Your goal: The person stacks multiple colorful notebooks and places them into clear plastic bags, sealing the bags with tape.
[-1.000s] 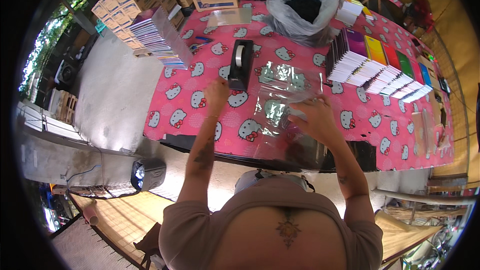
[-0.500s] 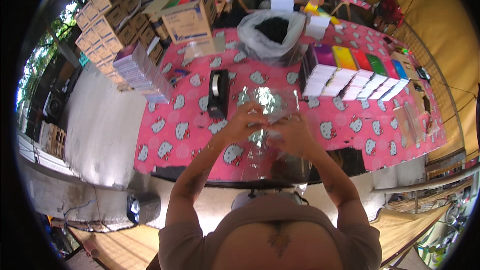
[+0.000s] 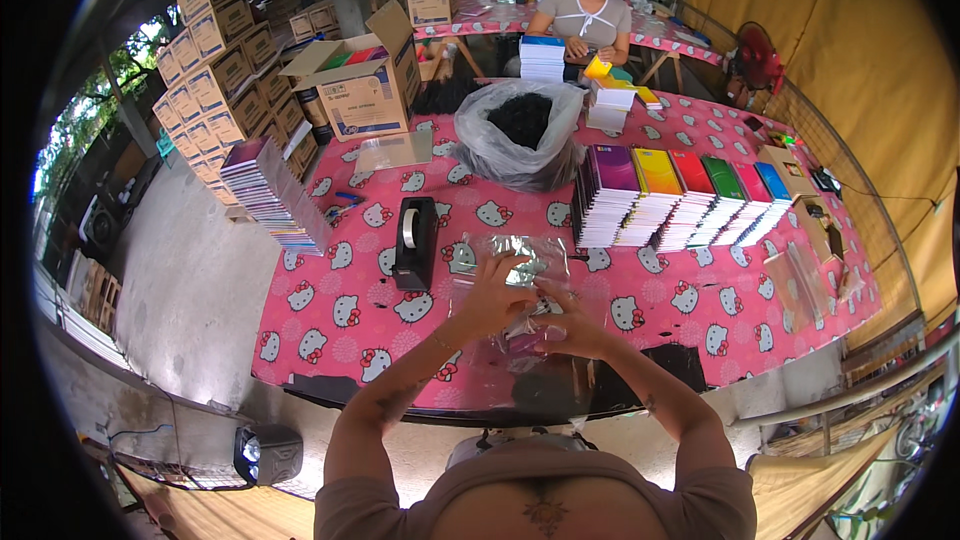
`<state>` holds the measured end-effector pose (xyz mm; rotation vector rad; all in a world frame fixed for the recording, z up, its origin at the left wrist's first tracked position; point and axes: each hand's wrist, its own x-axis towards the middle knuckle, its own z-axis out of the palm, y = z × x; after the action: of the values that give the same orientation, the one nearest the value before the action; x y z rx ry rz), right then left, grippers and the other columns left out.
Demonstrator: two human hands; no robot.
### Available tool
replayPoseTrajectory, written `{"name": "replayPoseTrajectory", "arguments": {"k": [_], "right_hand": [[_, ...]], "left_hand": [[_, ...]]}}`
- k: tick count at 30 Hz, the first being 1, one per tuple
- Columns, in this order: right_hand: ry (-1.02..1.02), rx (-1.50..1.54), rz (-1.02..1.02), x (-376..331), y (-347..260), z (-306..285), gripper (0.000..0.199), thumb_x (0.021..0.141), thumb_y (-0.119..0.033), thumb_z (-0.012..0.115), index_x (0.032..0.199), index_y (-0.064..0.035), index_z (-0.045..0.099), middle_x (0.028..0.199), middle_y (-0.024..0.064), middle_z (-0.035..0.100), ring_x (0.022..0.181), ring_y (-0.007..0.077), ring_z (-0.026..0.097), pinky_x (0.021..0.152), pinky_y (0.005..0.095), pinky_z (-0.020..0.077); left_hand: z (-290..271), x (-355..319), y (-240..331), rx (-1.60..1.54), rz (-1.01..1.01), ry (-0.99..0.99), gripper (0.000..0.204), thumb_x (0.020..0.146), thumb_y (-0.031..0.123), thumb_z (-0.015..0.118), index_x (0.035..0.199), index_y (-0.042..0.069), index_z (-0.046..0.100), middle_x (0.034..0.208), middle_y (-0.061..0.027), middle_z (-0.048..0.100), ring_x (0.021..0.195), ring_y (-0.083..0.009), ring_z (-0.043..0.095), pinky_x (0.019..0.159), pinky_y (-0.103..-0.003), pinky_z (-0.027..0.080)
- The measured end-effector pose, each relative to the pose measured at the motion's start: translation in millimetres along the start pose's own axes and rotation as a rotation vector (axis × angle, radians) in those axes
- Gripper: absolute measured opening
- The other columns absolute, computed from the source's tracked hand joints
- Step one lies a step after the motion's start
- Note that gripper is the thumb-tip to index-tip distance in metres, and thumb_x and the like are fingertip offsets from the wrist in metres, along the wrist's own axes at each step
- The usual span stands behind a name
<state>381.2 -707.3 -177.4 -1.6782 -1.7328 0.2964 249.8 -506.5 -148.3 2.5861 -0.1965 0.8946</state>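
Clear plastic film (image 3: 552, 249) is lying crinkled on the pink tablecloth (image 3: 340, 370), under both hands. Over it, the right hand (image 3: 575, 327) is resting with thumb and fingers wide apart, and the left hand (image 3: 490, 298) is resting with its fingers curled; I cannot tell whether either is gripping the film. From the hands, a black tape dispenser (image 3: 424, 248) is standing at ten o'clock, and rows of colourful notebooks (image 3: 692, 175) are standing at two. A translucent bag (image 3: 500, 162) is holding dark contents at twelve. Farther off, an open cardboard box (image 3: 370, 102) is sitting at eleven, and a co-worker (image 3: 600, 25) is facing the table just past twelve.
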Motion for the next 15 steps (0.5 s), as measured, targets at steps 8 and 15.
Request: {"name": "replayPoseTrajectory", "arguments": {"k": [8,15], "right_hand": [[0.229,0.776,0.188,15.9,23.6,8.4,0.05,0.088,-0.021,0.075,0.135,-0.0134,0.06,0.161,0.0096,0.023,0.129,0.0233,0.045,0.103,0.0425,0.0417],[-0.086,0.779,0.306,49.6,55.4,11.5,0.039,0.094,-0.011,0.067,0.131,-0.0067,0.059,0.101,-0.0004,0.064,0.089,0.0077,0.056,0.077,0.0256,0.0466]], "left_hand": [[25.3,-21.2,1.2,-0.657,-0.651,0.125,0.077,0.087,0.014,0.072,0.153,0.006,0.032,0.149,-0.0198,0.039,0.128,-0.0324,0.049,0.101,-0.043,0.046],[25.6,-49.3,2.8,-0.803,-0.883,-0.05,0.041,0.093,0.013,0.068,0.131,-0.002,0.061,0.099,-0.0016,0.066,0.085,-0.0074,0.058,0.073,-0.024,0.048]]}}
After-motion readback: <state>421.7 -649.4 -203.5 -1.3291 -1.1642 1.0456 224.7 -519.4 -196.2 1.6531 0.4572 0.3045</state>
